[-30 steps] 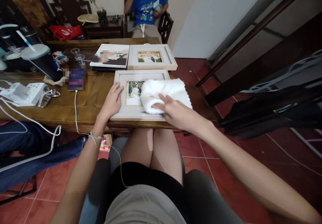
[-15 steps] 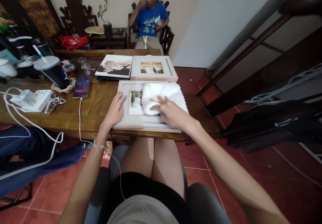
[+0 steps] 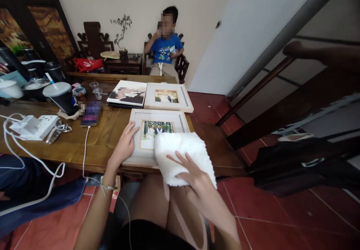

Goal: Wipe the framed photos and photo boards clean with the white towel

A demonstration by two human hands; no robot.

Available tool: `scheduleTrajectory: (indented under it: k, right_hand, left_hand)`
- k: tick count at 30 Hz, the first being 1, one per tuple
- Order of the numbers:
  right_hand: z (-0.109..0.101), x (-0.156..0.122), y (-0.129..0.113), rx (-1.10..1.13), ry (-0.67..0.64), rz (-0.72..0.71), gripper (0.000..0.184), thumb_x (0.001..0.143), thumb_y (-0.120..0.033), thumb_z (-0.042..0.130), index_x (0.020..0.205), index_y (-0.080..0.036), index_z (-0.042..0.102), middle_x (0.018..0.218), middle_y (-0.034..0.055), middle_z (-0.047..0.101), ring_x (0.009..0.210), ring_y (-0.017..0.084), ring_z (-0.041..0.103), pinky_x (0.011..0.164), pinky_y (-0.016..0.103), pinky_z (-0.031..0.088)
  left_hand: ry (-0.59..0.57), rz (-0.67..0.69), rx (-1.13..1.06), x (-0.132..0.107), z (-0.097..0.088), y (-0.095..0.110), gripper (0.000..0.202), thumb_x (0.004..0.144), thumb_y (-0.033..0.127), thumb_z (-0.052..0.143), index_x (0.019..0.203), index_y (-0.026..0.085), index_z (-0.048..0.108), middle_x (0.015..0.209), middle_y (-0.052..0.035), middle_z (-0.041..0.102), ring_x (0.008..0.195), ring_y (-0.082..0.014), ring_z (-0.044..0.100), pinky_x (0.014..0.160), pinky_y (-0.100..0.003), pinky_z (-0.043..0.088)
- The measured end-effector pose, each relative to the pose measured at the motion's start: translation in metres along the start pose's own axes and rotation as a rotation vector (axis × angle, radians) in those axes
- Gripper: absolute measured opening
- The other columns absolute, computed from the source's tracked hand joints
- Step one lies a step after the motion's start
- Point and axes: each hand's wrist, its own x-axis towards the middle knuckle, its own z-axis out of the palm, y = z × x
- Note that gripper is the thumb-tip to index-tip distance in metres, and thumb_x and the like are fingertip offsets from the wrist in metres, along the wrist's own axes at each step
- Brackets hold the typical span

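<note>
A pale wooden photo frame with a wedding picture lies at the near edge of the wooden table. My left hand rests flat on the frame's left border, fingers spread. My right hand lies on a fluffy white cloth, fingers spread over it, pressing it against the frame's near right corner and past the table edge, above my knees.
A second frame and a photo book lie farther back. A phone on a white cable, a power strip, cups sit left. A person in a blue shirt sits on a chair behind. Stair rail stands right.
My right hand has dragged the white cloth from the middle of the frame toward me to its near right corner. The photo is now uncovered. My left hand stayed put.
</note>
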Motion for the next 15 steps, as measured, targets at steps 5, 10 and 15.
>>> scheduleTrajectory:
  k: [5, 10, 15]
  right_hand:
    - [-0.008, 0.004, 0.009, -0.029, -0.059, -0.055, 0.054, 0.054, 0.004, 0.036, 0.090, -0.021, 0.068, 0.147, 0.0046, 0.049, 0.143, 0.027, 0.029, 0.115, 0.059, 0.034]
    - [-0.020, 0.038, 0.040, -0.094, -0.134, -0.008, 0.061, 0.061, 0.005, 0.037, 0.108, -0.019, 0.068, 0.146, 0.0106, 0.050, 0.141, 0.028, 0.036, 0.111, 0.056, 0.039]
    - [-0.019, 0.076, 0.074, -0.201, -0.105, 0.044, 0.061, 0.067, 0.006, 0.039, 0.118, -0.015, 0.064, 0.139, 0.0151, 0.057, 0.141, 0.029, 0.036, 0.113, 0.055, 0.036]
  left_hand:
    - [0.006, 0.000, -0.004, 0.000, -0.001, 0.000, 0.046, 0.091, 0.012, 0.035, 0.131, 0.016, 0.058, 0.153, -0.0122, 0.041, 0.147, -0.0225, 0.029, 0.121, -0.048, 0.025]
    - [-0.012, 0.020, -0.002, 0.002, -0.002, 0.000, 0.047, 0.090, 0.011, 0.036, 0.130, 0.019, 0.058, 0.153, -0.0099, 0.042, 0.147, -0.0227, 0.028, 0.121, -0.050, 0.024]
    - [-0.020, 0.025, 0.009, 0.003, -0.002, -0.001, 0.046, 0.091, 0.010, 0.035, 0.130, 0.018, 0.059, 0.153, -0.0102, 0.042, 0.147, -0.0229, 0.027, 0.121, -0.050, 0.023]
